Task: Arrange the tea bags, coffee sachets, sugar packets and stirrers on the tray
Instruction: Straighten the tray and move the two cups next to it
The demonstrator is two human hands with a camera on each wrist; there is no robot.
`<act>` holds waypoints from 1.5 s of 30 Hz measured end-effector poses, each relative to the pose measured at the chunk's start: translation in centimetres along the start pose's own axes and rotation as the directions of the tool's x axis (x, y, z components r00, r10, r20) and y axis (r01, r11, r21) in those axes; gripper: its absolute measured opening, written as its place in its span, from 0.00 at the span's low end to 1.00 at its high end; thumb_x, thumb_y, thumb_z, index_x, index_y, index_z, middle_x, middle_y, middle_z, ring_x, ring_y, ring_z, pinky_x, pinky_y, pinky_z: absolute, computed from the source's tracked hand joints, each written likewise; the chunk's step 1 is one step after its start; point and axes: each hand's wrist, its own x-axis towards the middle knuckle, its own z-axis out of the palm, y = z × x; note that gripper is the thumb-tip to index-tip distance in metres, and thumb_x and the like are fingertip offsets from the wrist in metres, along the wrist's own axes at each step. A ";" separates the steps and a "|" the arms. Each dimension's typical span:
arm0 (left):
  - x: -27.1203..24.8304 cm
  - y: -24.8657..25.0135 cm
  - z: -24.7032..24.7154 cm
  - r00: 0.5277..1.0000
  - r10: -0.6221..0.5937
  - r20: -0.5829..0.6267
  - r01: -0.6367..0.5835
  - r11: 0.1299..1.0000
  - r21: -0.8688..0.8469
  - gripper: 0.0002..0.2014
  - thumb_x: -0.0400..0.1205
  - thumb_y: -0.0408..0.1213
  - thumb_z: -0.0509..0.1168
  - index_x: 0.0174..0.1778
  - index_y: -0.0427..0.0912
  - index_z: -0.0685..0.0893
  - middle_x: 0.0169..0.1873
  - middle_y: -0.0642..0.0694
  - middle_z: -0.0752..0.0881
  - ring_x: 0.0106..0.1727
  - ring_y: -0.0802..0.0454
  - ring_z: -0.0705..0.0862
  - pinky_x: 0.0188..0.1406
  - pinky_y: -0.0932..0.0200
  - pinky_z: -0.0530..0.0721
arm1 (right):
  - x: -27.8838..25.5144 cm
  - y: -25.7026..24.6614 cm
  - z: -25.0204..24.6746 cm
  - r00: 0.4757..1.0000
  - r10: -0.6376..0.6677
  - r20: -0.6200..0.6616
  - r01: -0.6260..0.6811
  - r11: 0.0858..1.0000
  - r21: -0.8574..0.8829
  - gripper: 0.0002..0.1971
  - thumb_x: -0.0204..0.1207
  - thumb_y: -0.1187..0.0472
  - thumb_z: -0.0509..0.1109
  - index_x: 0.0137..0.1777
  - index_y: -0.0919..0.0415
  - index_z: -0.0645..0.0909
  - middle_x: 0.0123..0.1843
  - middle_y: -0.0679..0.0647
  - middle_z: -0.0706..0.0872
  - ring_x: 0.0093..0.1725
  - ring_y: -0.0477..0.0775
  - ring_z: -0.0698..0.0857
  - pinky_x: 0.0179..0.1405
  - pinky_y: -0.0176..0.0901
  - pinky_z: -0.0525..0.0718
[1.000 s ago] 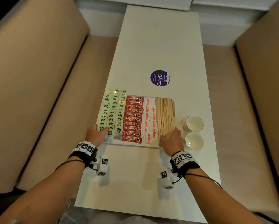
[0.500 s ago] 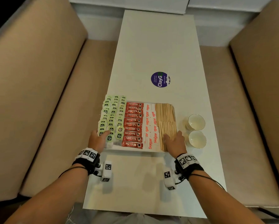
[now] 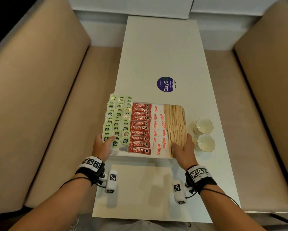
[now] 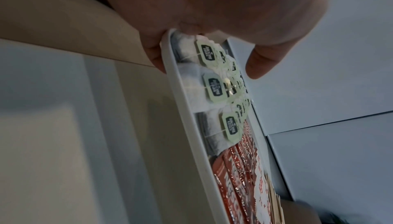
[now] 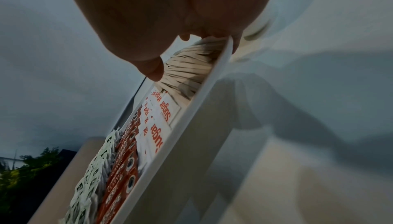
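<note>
I see pale green tea bag tags [image 3: 116,120] with dark labels, red coffee sachets [image 3: 140,129] lettered white, white sugar packets [image 3: 159,130] printed orange, tan wooden stirrers [image 3: 175,124], on a white tray [image 4: 191,126]. A purple round sticker [image 3: 166,84] sits farther off.

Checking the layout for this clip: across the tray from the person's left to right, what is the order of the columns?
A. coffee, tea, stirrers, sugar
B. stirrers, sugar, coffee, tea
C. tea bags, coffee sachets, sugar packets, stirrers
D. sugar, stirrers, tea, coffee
C: in the head view the green-tagged tea bags lie leftmost, then the red Nescafe coffee sachets, then the white sugar packets, and the wooden stirrers rightmost on the white tray.
</note>
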 end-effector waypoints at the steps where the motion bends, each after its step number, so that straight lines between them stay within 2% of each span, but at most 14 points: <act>1: -0.1 0.4 0.0 1.000 0.014 -0.002 -0.014 1.000 -0.009 0.30 0.68 0.54 0.74 0.64 0.44 0.85 0.55 0.50 0.92 0.56 0.51 0.90 0.60 0.44 0.88 | 0.1 -0.1 -0.1 1.000 -0.017 -0.003 0.017 1.000 0.006 0.40 0.73 0.38 0.70 0.83 0.41 0.57 0.77 0.51 0.73 0.76 0.58 0.76 0.70 0.71 0.82; 3: -0.1 1.0 0.1 0.999 0.036 -0.004 -0.036 0.999 -0.035 0.25 0.72 0.48 0.74 0.64 0.44 0.84 0.55 0.49 0.92 0.57 0.50 0.90 0.61 0.41 0.87 | 0.1 -0.7 -0.4 0.999 -0.047 -0.009 0.047 0.999 0.019 0.41 0.73 0.38 0.70 0.83 0.41 0.56 0.78 0.50 0.73 0.77 0.58 0.75 0.71 0.72 0.81; 8: 0.1 2.6 0.1 0.998 0.066 0.012 -0.065 0.994 -0.092 0.22 0.70 0.50 0.74 0.59 0.48 0.85 0.53 0.50 0.93 0.57 0.47 0.91 0.62 0.36 0.86 | -0.6 -3.9 -1.2 0.996 -0.089 -0.029 0.090 0.996 0.026 0.44 0.71 0.38 0.69 0.85 0.43 0.53 0.81 0.51 0.68 0.80 0.58 0.70 0.77 0.70 0.76; 11: 0.6 3.4 0.1 0.996 0.087 0.019 -0.085 0.992 -0.089 0.28 0.66 0.56 0.74 0.61 0.49 0.85 0.54 0.51 0.92 0.57 0.48 0.91 0.63 0.37 0.86 | 0.1 -4.8 -1.4 0.993 -0.117 -0.032 0.117 0.993 0.016 0.44 0.70 0.37 0.69 0.84 0.44 0.55 0.79 0.51 0.70 0.79 0.57 0.72 0.74 0.71 0.79; 13: 0.9 3.9 0.1 0.996 0.093 0.015 -0.091 0.992 -0.089 0.30 0.65 0.56 0.74 0.62 0.48 0.84 0.55 0.52 0.92 0.58 0.49 0.90 0.64 0.37 0.86 | 0.6 -5.3 -1.5 0.992 -0.122 -0.035 0.122 0.992 0.010 0.43 0.70 0.38 0.70 0.83 0.43 0.55 0.77 0.51 0.71 0.78 0.58 0.73 0.71 0.72 0.81; 17: 1.2 5.2 0.6 0.993 0.114 0.017 -0.112 0.987 -0.117 0.22 0.71 0.49 0.73 0.60 0.48 0.85 0.55 0.50 0.92 0.58 0.48 0.90 0.65 0.36 0.85 | 1.1 -6.9 -1.8 0.987 -0.151 -0.055 0.151 0.989 0.003 0.37 0.75 0.48 0.72 0.81 0.46 0.57 0.75 0.51 0.72 0.76 0.57 0.74 0.70 0.70 0.82; 20: 1.8 5.8 1.0 0.993 0.114 0.019 -0.109 0.982 -0.152 0.19 0.70 0.50 0.73 0.56 0.49 0.86 0.54 0.49 0.93 0.58 0.45 0.90 0.64 0.34 0.85 | 1.8 -7.3 -2.0 0.988 -0.141 -0.068 0.141 0.990 -0.001 0.40 0.77 0.52 0.73 0.84 0.48 0.53 0.77 0.54 0.70 0.76 0.58 0.72 0.74 0.70 0.79; 23: 2.6 6.3 1.3 0.994 0.108 0.007 -0.105 0.982 -0.158 0.22 0.68 0.53 0.74 0.56 0.49 0.85 0.54 0.49 0.92 0.58 0.44 0.90 0.64 0.33 0.85 | 2.6 -7.7 -2.3 0.989 -0.128 -0.077 0.128 0.992 -0.007 0.41 0.80 0.57 0.74 0.86 0.50 0.51 0.78 0.55 0.67 0.78 0.59 0.70 0.76 0.68 0.76; 26: 3.7 6.8 1.9 0.994 0.112 0.014 -0.109 0.984 -0.140 0.26 0.67 0.56 0.74 0.59 0.49 0.85 0.55 0.50 0.92 0.59 0.46 0.90 0.64 0.34 0.85 | 3.7 -8.0 -2.5 0.989 -0.122 -0.082 0.122 0.993 -0.007 0.41 0.79 0.55 0.74 0.85 0.46 0.52 0.78 0.55 0.67 0.78 0.61 0.71 0.74 0.72 0.78; 30: 5.3 7.9 2.9 0.991 0.129 0.015 -0.127 0.987 -0.100 0.26 0.69 0.56 0.74 0.60 0.49 0.85 0.55 0.51 0.92 0.59 0.47 0.90 0.65 0.35 0.85 | 5.4 -8.6 -2.4 0.992 -0.098 -0.084 0.097 0.995 -0.018 0.41 0.79 0.55 0.74 0.85 0.46 0.52 0.78 0.56 0.67 0.78 0.61 0.71 0.73 0.74 0.78; 33: 6.7 9.0 3.7 0.989 0.147 0.008 -0.146 0.987 -0.061 0.25 0.71 0.55 0.73 0.60 0.47 0.85 0.56 0.51 0.91 0.59 0.48 0.89 0.66 0.37 0.84 | 7.0 -9.3 -2.5 0.992 -0.088 -0.086 0.086 0.996 -0.031 0.42 0.79 0.55 0.75 0.85 0.47 0.51 0.79 0.56 0.66 0.78 0.62 0.70 0.74 0.74 0.77; 41: 13.0 9.9 5.7 0.993 0.114 -0.029 -0.115 0.993 -0.021 0.37 0.67 0.60 0.74 0.69 0.43 0.82 0.62 0.48 0.88 0.62 0.47 0.87 0.67 0.39 0.84 | 11.9 -11.5 -2.7 0.993 -0.095 -0.076 0.093 0.995 -0.033 0.42 0.78 0.56 0.75 0.85 0.50 0.52 0.78 0.58 0.66 0.79 0.62 0.68 0.78 0.72 0.73; 43: 15.5 8.9 6.1 0.995 0.093 -0.028 -0.093 0.996 0.001 0.35 0.67 0.62 0.74 0.66 0.45 0.83 0.61 0.48 0.88 0.60 0.47 0.88 0.64 0.38 0.85 | 13.2 -11.7 -2.5 0.993 -0.088 -0.076 0.085 0.996 -0.039 0.43 0.78 0.56 0.75 0.85 0.51 0.52 0.79 0.58 0.66 0.79 0.62 0.68 0.78 0.72 0.73; 45: 19.1 6.5 6.2 0.997 0.078 -0.018 -0.078 0.997 0.027 0.37 0.65 0.68 0.76 0.65 0.48 0.85 0.62 0.48 0.87 0.60 0.46 0.88 0.64 0.36 0.85 | 14.4 -11.7 -2.2 0.995 -0.076 -0.068 0.073 0.996 -0.043 0.43 0.78 0.57 0.75 0.86 0.52 0.52 0.79 0.58 0.65 0.79 0.62 0.68 0.78 0.72 0.73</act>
